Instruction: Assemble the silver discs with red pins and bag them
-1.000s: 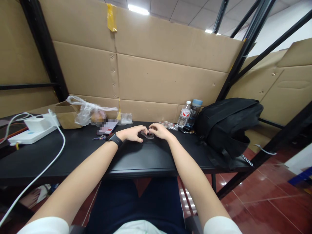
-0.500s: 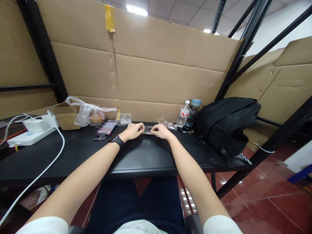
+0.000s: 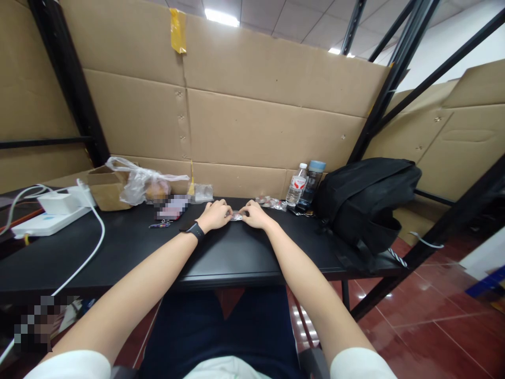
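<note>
A small, clear, shiny plastic packet with something reddish in it lies between my hands, low over the black table. My left hand, with a dark watch on its wrist, has its fingers bent together at the packet's left end. On the other side, my right hand pinches the right end. The fingertips hide part of the packet, and its contents are too small to name. Just beyond my right hand lie more clear packets with reddish bits inside.
A water bottle, a blue-capped bottle and a black backpack stand on the right. Leftward are a plastic bag, a cardboard box and a white power strip with cables. Cardboard walls the table's back.
Both hands have drawn slightly closer together, the right one moving left. The packet between them has turned or bunched up and shows more of its shiny surface.
</note>
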